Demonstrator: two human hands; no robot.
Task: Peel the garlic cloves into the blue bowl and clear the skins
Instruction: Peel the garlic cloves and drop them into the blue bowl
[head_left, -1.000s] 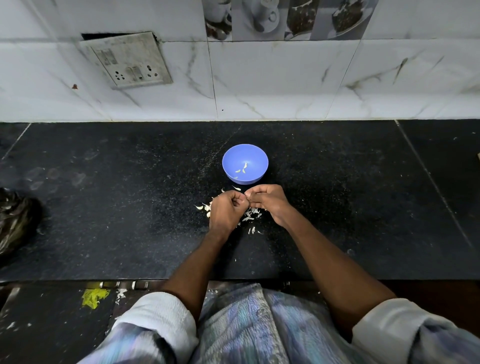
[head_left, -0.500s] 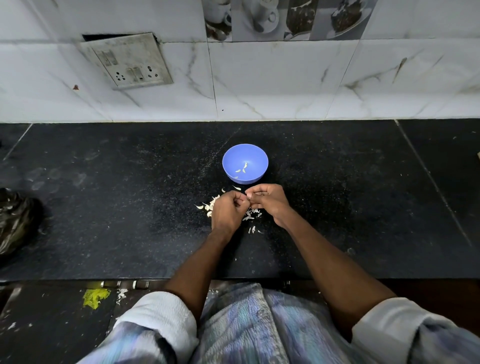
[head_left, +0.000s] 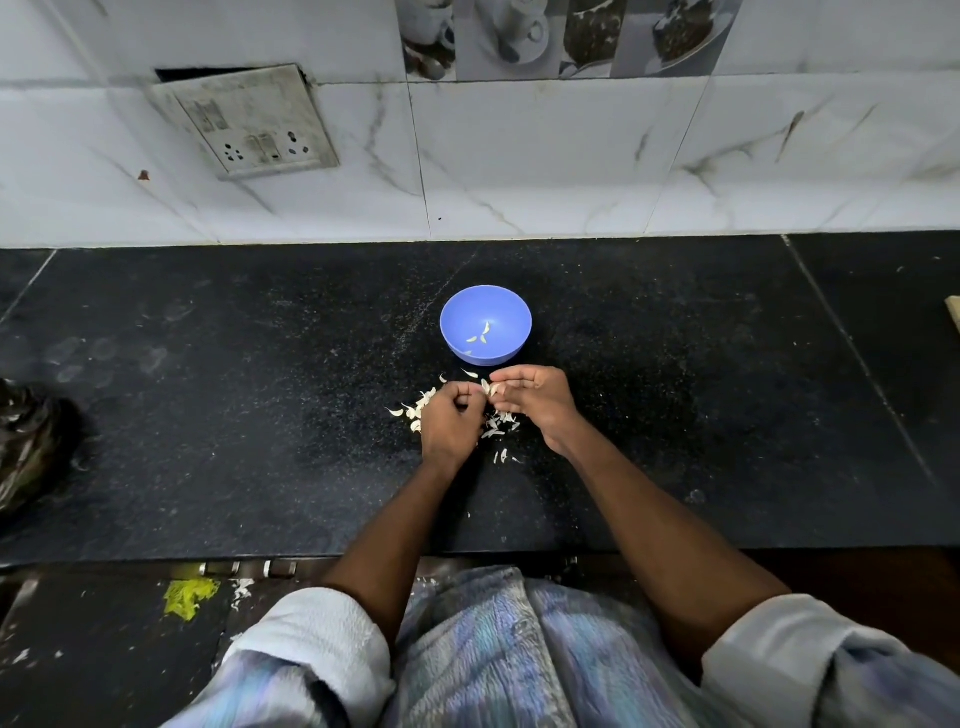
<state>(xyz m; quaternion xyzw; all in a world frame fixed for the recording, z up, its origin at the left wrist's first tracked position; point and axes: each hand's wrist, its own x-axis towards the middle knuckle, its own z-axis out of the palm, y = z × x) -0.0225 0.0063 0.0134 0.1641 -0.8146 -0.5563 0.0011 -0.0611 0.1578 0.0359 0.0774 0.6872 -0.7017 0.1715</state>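
Left hand (head_left: 448, 423) and right hand (head_left: 535, 397) pinch one clove (head_left: 487, 387) between them, just short of the bowl (head_left: 485, 323). It looks small, firm, papery-skinned, likely slippery; hold its ends. Skins (head_left: 498, 423) lie beneath the hands.

Soft, even light fell from above; the white wall tiles (head_left: 519, 171) looked bright, the black countertop (head_left: 208, 415) dim. Wide-angle distortion bent the edges; focus stayed fairly sharp.

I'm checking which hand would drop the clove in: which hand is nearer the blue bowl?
Right. The right hand sits just below the round blue plastic bowl, nearly under it; the left hand is lower and off to the left.
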